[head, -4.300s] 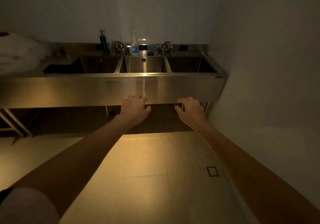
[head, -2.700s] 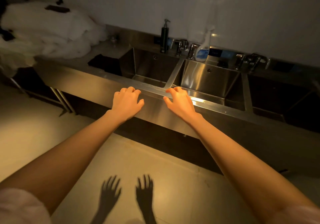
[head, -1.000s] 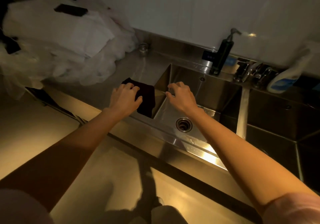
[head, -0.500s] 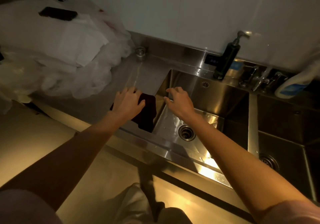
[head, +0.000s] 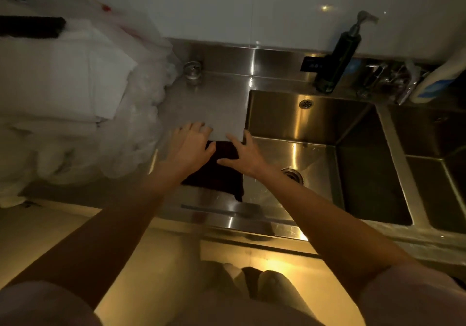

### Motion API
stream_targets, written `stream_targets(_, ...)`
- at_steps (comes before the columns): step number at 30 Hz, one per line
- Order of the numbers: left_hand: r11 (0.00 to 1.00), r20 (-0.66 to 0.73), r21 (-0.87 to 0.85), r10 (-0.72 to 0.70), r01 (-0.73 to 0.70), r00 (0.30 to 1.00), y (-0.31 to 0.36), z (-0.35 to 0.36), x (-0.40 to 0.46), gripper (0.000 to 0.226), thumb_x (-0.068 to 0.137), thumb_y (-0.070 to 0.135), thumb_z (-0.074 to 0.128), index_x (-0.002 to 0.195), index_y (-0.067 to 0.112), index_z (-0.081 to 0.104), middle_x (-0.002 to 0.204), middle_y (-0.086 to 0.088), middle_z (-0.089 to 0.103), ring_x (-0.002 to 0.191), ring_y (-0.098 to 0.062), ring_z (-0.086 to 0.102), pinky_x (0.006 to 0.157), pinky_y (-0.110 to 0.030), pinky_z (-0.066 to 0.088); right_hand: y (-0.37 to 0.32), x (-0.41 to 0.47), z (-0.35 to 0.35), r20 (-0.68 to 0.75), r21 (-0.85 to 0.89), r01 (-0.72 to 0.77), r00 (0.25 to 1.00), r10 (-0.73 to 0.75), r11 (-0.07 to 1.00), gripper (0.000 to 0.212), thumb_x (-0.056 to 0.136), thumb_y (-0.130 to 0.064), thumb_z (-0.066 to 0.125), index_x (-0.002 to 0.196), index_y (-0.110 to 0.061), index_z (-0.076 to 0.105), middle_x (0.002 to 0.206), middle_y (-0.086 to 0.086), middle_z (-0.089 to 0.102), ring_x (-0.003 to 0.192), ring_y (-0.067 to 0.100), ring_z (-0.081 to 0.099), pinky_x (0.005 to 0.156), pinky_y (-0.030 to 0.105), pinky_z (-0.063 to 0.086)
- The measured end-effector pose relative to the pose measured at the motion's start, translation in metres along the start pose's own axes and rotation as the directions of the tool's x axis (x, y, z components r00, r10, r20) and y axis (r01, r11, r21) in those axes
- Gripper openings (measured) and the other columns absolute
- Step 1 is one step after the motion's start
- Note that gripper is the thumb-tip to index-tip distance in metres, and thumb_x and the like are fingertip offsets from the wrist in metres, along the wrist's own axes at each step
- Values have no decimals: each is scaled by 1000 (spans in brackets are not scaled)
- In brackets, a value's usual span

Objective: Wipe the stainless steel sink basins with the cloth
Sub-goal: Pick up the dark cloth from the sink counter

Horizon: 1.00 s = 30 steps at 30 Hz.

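A dark cloth (head: pixel 216 177) lies flat on the steel counter, at the left rim of the left sink basin (head: pixel 315 124), one corner hanging over the rim. My left hand (head: pixel 193 145) rests on the cloth's far left part with fingers spread. My right hand (head: pixel 243 153) lies on its far right part, fingers apart, reaching over the basin's rim. Neither hand has closed around the cloth. The basin's drain (head: pixel 292 174) shows just right of my right wrist. A second basin (head: pixel 433 149) lies further right.
White bags and folded white sheets (head: pixel 63 93) pile up on the counter to the left. A dark soap pump bottle (head: pixel 338 58) and a tap (head: pixel 385 76) stand behind the basins, a spray bottle (head: pixel 443 76) at the right edge. A small metal cup (head: pixel 193 70) stands at the backsplash.
I have stepped closer and now look more steeply down. My right hand moved left from over the basin onto the cloth. My left hand stays on the cloth.
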State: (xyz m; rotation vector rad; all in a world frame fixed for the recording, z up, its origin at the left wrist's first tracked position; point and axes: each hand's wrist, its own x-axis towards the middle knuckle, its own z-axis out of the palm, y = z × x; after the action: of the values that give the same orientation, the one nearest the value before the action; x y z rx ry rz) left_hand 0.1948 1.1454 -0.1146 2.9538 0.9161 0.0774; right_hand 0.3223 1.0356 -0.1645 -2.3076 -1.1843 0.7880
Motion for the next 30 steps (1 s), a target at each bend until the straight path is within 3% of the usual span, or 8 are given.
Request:
stream_targets(5,998,33,-18,66,-66,997,-24,12,8,45,96,37,48,136,18,50,144,-9,46,128,-28,43,101,-42,34,-4,12,45,119,19,-140,984,137,990,94,78,-59,67,152,-37,12,158,9,-20,146,42,-4,118,54,19)
stream_targets(8,994,34,-45,98,-97,995,-36,19,11,44,95,36,48,135,17,50,143,-10,47,129,-28,44,102,-42,34,-5,19,65,90,-62,-184,978,189,981,92,79,-59,66,151,-38,13,158,9,-18,145,44,-1,118,54,21)
stream_targets(15,990,57,-101,101,-95,993,-51,31,12,44,96,35,48,136,17,50,144,-9,46,131,-28,42,104,-43,31,0,28,72,-100,-50,-198,976,192,979,71,79,-49,70,141,-36,37,155,6,9,136,43,23,111,48,31)
stream_targets(21,986,53,-122,119,-112,991,-56,32,11,42,96,33,49,134,17,51,141,-9,48,129,-27,43,102,-43,31,8,15,74,-247,-74,-147,961,125,986,41,91,-34,60,131,-26,52,134,7,41,120,31,45,104,38,42)
stream_targets(30,971,19,-135,203,-198,979,-33,14,35,43,96,32,48,136,16,50,144,-9,46,132,-27,40,105,-42,32,18,-2,37,-278,-75,-124,956,99,989,32,93,-23,58,125,-21,57,121,7,48,110,27,54,94,37,48)
